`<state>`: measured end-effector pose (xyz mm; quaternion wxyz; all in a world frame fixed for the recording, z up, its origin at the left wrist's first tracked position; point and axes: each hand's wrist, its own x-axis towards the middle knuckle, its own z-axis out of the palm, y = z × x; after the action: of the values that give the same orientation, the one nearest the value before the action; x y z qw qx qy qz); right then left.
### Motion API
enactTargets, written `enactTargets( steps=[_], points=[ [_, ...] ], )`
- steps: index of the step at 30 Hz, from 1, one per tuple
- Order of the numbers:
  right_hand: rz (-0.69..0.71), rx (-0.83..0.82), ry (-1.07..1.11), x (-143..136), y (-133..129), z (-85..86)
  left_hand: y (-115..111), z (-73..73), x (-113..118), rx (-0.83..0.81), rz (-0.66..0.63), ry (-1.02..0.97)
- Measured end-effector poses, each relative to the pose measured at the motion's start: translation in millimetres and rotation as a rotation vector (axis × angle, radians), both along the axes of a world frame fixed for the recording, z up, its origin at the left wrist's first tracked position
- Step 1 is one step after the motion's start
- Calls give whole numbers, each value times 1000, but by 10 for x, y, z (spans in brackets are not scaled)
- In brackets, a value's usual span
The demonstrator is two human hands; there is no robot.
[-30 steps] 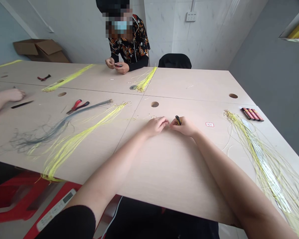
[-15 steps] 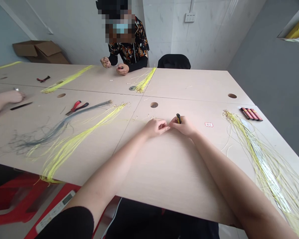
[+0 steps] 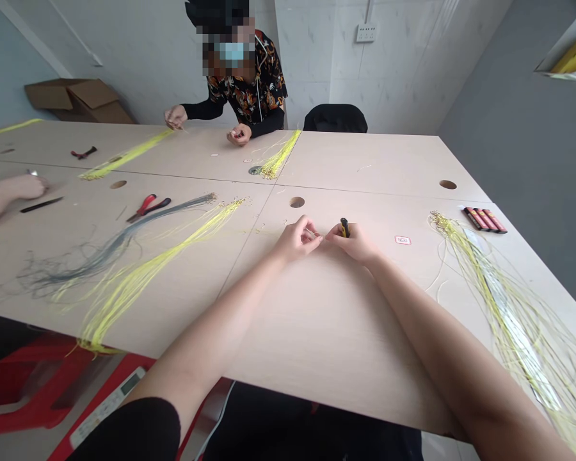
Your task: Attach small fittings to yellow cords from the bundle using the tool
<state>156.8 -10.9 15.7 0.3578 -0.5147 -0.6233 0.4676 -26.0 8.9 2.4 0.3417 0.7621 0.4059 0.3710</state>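
My right hand (image 3: 358, 243) is closed around a small black and yellow tool (image 3: 345, 228), whose end sticks up above the fingers. Just left of it, my left hand (image 3: 298, 241) is closed with thumb and fingertips together; a thin pale line shows at its fingers, too small to make out well. The two hands' fingertips nearly meet over the light wooden table (image 3: 317, 333). Tiny hooks lie scattered beyond my left hand. To the right of my right hand is a small red-framed white label (image 3: 402, 240).
Yellow line bundles lie at left (image 3: 139, 272) and right (image 3: 480, 282), beside a grey bundle (image 3: 110, 250), red-handled pliers (image 3: 148, 206) and red tubes (image 3: 484, 219). A person (image 3: 247, 96) works across the table; another person's hand (image 3: 29, 186) rests at far left.
My left hand's fingers have lifted and opened slightly, while my right hand is almost still. Across the table, the person's one hand has moved left to the yellow bundle.
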Motion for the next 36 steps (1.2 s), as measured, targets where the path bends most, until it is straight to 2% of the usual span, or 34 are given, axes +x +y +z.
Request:
enactTargets(
  steps=[9, 17, 24, 36],
  points=[
    [-62, 67, 11, -36, 5, -47, -43, 52, 50, 59, 12, 134],
    [-39, 86, 19, -53, -20, -17, -36, 43, 73, 78, -9, 212],
    [-46, 95, 29, -45, 20, -78, -27, 34, 68, 121, 26, 234],
    [-42, 63, 27, -41, -3, -31, -33, 21, 49, 112, -12, 200]
  ],
)
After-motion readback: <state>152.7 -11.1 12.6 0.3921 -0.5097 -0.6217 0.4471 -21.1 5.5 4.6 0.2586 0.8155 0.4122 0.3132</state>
